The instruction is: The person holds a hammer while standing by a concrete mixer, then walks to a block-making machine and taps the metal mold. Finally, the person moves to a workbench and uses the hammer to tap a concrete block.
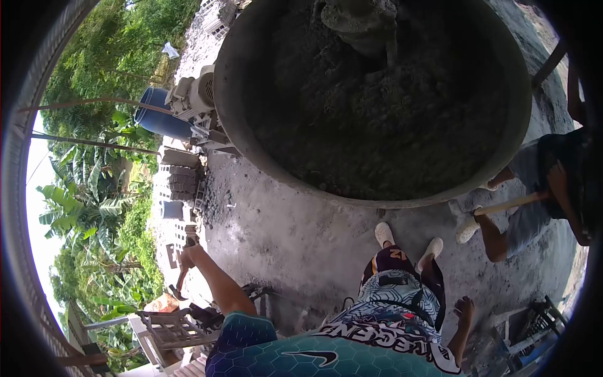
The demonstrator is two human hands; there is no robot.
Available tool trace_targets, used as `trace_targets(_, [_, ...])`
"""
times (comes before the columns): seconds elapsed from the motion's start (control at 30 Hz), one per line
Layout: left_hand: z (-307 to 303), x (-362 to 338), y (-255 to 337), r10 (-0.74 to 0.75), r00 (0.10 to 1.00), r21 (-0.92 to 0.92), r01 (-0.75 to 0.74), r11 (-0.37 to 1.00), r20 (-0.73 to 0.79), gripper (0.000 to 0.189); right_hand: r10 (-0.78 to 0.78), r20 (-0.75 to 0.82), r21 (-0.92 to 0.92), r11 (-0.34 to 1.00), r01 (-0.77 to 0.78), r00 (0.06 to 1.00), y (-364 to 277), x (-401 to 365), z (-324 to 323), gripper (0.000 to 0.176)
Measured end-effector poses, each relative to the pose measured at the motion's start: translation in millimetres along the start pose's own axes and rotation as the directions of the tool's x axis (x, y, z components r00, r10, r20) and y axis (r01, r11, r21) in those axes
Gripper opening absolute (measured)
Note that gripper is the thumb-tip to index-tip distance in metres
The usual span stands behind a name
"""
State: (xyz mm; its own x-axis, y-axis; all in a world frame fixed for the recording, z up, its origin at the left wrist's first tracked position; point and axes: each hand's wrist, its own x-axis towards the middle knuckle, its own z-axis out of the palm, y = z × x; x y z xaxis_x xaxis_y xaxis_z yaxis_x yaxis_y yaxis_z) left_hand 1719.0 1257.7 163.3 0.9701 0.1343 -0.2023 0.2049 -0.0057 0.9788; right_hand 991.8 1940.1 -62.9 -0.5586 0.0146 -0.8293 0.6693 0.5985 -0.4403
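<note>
On the left, my left hand (188,254) is stretched out sideways and closed around what looks like a hammer (181,281), its brown handle hanging down to a small dark head. My right hand (465,309) is low beside my right hip, its fingers slightly apart and nothing visible in it. In front of me stands a large round mixer pan (301,187), apart from both hands. Dark grey, lumpy mix (402,138) covers its floor, and a mix-caked central part (361,25) rises from it.
A motor (200,94) and blue barrel (154,113) stand left of the pan. Stacked concrete blocks (179,179) and gravel (217,195) lie below them. At right, a co-worker (531,220) holds a wooden handle (512,204). Wooden frames (173,330) are at lower left.
</note>
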Motion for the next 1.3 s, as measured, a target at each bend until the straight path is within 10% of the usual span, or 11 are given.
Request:
trace_targets(0.1, [105, -97, -72, -0.263, 0.826, 0.158, 0.211, 0.965, 0.5, 0.032, -0.052, -0.019, -0.012, 0.999, 0.052, 0.998, -11, -19, 11, 0.041])
trace_targets(0.2, [135, -179, -90, -0.574, 0.099, 0.546, 0.21, 0.811, 0.813, 0.037, -0.036, 0.109, -0.142, 0.988, 0.051, 0.993, -24, -32, 42, 0.04])
trace_targets(0.27, [107, -133, -57, -0.708, -0.097, 0.71, -0.015, 0.704, 0.699, 0.041, 0.03, 0.228, -0.36, 0.931, 0.055, 0.973, -51, -38, 15, 0.04])
trace_targets(0.47, [13, -2, 3, -0.723, 0.107, 0.63, 0.414, 0.657, 0.683, 0.043, -0.183, 0.158, -0.133, 0.97, 0.204, 0.97, -104, -18, 58, 0.038])
trace_targets(0.57, [-5, 25, 28, -0.284, 0.482, 0.2, 0.219, 0.955, 0.829, 0.038, 0.001, 0.069, -0.181, 0.983, 0.012, 0.998, -87, -12, 23, 0.035])
trace_targets(0.73, [86, -31, 14, -0.052, 0.979, -0.029, 0.059, 0.998, 0.199, 0.044, 0.146, -0.125, -0.137, 0.977, -0.163, 0.981, -38, -7, -26, 0.036])
trace_targets(0.8, [155, -51, -43, -0.172, 0.913, 0.127, 0.134, 0.983, 0.369, 0.043, 0.066, -0.163, -0.047, 0.996, -0.075, 0.984, -33, -16, -10, 0.037])
trace_targets(0.87, [194, -104, -100, -0.394, 0.427, 0.387, 0.108, 0.916, 0.814, 0.046, 0.032, -0.064, -0.046, 0.998, -0.035, 0.997, -20, -25, 15, 0.036])
trace_targets(1.0, [139, -120, -40, -0.733, -0.181, 0.755, 0.169, 0.634, 0.656, 0.041, 0.057, 0.355, -0.463, 0.878, 0.122, 0.933, -53, 5, 60, 0.034])
trace_targets(1.1, [51, -66, -1, -0.651, -0.249, 0.693, 0.158, 0.703, 0.717, 0.042, -0.111, 0.192, -0.392, 0.902, 0.18, 0.975, -95, 19, 109, 0.031])
trace_targets(1.3, [-141, -7, 19, -0.682, 0.131, 0.532, 0.528, 0.662, 0.719, 0.041, -0.13, 0.319, -0.318, 0.919, 0.235, 0.939, -145, 22, 165, 0.033])
